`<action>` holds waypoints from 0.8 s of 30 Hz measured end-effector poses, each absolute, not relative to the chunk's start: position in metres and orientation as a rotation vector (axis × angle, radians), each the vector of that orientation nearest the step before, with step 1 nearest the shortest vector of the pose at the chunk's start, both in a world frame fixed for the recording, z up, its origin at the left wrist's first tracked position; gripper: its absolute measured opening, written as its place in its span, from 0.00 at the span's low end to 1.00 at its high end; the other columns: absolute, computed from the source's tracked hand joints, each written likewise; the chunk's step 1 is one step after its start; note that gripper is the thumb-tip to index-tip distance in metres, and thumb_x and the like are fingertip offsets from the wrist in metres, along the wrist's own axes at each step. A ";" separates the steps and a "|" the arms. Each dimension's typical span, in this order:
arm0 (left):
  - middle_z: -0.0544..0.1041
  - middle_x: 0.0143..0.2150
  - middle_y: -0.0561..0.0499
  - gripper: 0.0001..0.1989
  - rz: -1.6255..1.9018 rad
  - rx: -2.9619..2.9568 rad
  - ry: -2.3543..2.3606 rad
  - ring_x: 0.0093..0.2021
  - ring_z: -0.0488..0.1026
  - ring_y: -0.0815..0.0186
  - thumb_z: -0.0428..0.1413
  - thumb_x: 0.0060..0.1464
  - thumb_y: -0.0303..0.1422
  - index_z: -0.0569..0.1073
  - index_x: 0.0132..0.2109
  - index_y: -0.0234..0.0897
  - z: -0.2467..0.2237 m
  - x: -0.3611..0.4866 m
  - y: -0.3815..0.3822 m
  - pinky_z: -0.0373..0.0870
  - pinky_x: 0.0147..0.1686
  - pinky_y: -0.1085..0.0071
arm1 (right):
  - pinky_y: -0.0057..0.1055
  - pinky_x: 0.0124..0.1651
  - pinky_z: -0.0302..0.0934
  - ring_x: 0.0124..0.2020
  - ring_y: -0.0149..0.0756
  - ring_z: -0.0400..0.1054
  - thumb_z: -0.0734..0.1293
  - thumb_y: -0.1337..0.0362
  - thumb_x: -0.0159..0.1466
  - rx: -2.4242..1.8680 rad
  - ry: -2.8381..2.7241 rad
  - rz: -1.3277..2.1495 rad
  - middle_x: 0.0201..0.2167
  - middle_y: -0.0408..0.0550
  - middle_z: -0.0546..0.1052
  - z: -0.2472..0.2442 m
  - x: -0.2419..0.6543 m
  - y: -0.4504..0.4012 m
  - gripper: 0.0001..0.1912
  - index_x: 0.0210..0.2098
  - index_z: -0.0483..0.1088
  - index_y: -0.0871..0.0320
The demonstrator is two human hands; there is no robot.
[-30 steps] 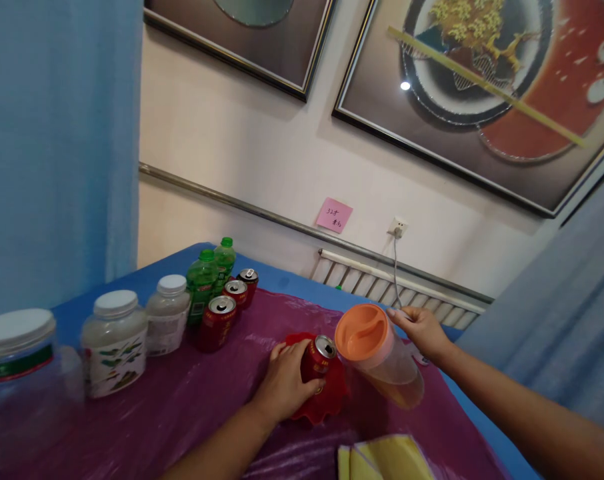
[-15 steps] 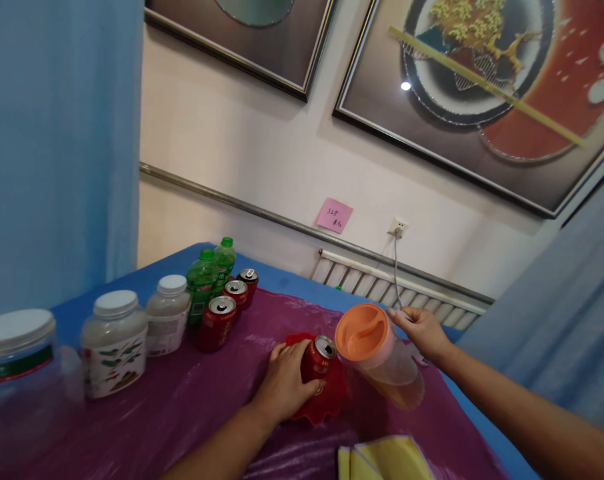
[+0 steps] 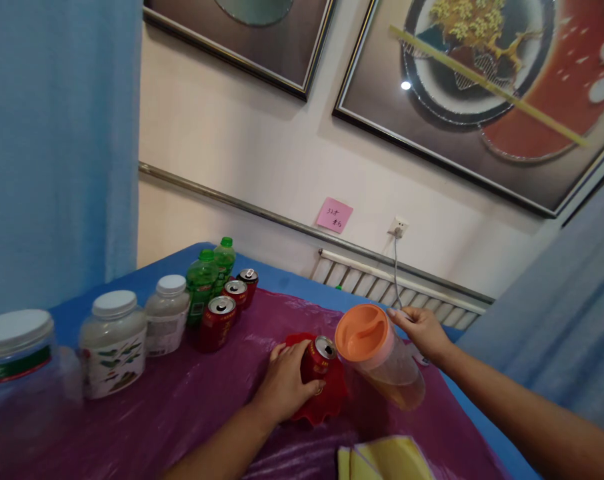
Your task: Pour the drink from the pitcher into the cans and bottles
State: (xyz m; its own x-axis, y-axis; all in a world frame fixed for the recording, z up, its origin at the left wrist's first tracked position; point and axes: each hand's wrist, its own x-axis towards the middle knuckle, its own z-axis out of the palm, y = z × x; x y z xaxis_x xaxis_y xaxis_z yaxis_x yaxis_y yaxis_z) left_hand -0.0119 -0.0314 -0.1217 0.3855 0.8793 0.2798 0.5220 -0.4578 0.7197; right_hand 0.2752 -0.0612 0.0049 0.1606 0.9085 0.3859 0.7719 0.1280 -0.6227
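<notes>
My left hand [image 3: 288, 381] is wrapped round a red drink can [image 3: 316, 363] with an opened top. Beneath that can lies a red scalloped dish [image 3: 335, 393]. My right hand [image 3: 425, 333] grips a clear pitcher [image 3: 399, 377] at its handle side, thumb on top; the handle itself is mostly hidden. The pitcher is tilted toward the can, its orange lid [image 3: 363, 333] close to the can's rim. Some pale yellowish liquid shows low in the pitcher. I cannot make out any stream between lid and can.
At the left stand several lidded jars [image 3: 115, 347], two green bottles [image 3: 202, 287] and three more cans [image 3: 219, 323]. A folded yellow cloth [image 3: 385, 460] lies near the front edge on the purple sheet [image 3: 182, 413]. Behind are a radiator [image 3: 372, 280] and a wall socket [image 3: 398, 227].
</notes>
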 end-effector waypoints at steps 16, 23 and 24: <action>0.76 0.60 0.44 0.34 0.904 2.126 1.207 0.62 0.69 0.52 0.67 0.43 0.33 0.69 0.59 0.42 -0.124 -0.012 -0.032 0.49 0.67 0.51 | 0.27 0.20 0.41 0.19 0.27 0.42 0.64 0.38 0.58 -1.650 -1.633 0.215 0.16 0.36 0.47 0.005 0.277 -0.062 0.31 0.17 0.47 0.52; 0.77 0.59 0.45 0.34 0.907 2.139 1.226 0.61 0.70 0.50 0.67 0.43 0.34 0.69 0.59 0.43 -0.123 -0.011 -0.032 0.52 0.67 0.50 | 0.27 0.19 0.43 0.18 0.27 0.44 0.64 0.37 0.59 -1.651 -1.635 0.228 0.14 0.36 0.50 0.005 0.277 -0.065 0.31 0.16 0.49 0.52; 0.77 0.59 0.45 0.34 0.908 2.137 1.226 0.62 0.70 0.50 0.67 0.43 0.34 0.69 0.59 0.44 -0.123 -0.011 -0.032 0.51 0.67 0.51 | 0.27 0.19 0.43 0.18 0.27 0.44 0.64 0.37 0.59 -1.651 -1.635 0.223 0.14 0.36 0.50 0.005 0.277 -0.065 0.31 0.16 0.49 0.52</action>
